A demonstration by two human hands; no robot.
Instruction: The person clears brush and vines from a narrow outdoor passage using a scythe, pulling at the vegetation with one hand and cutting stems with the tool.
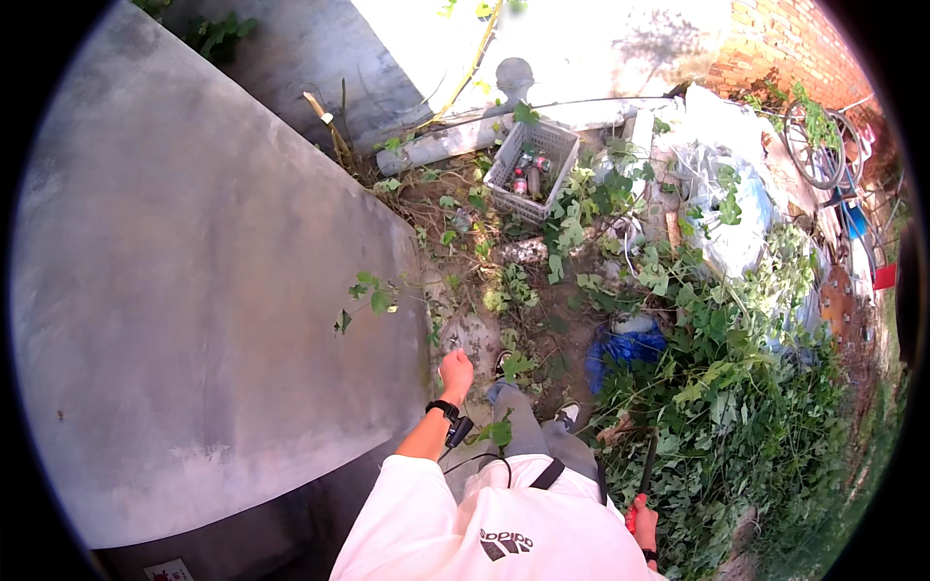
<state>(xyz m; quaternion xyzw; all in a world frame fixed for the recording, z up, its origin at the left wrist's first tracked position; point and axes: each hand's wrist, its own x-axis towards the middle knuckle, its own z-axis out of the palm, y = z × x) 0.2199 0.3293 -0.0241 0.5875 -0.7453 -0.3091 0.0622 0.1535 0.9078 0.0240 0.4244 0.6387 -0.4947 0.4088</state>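
My left hand (pixel 455 376) is closed in a fist in front of me, near the grey wall's edge. Whatever may be in its fingers is too small to make out. Leafy vine sprigs (pixel 376 293) hang against the wall a little beyond it. Down at my right side, my right hand (pixel 643 523) is wrapped round the red handle of a long, dark-bladed cutting tool (pixel 648 465). Its blade points away from me, beside a heap of cut-looking green vines (pixel 746 426); the exact kind of blade is unclear.
A smooth grey wall (pixel 213 290) fills the left. Ahead, a grey plastic crate (pixel 499 179) holds several bottles. Pale plastic sheeting (pixel 727 194), a bicycle wheel (pixel 814 145) and blue plastic (pixel 625 351) lie to the right. My shoes (pixel 569 413) stand on littered, leafy ground.
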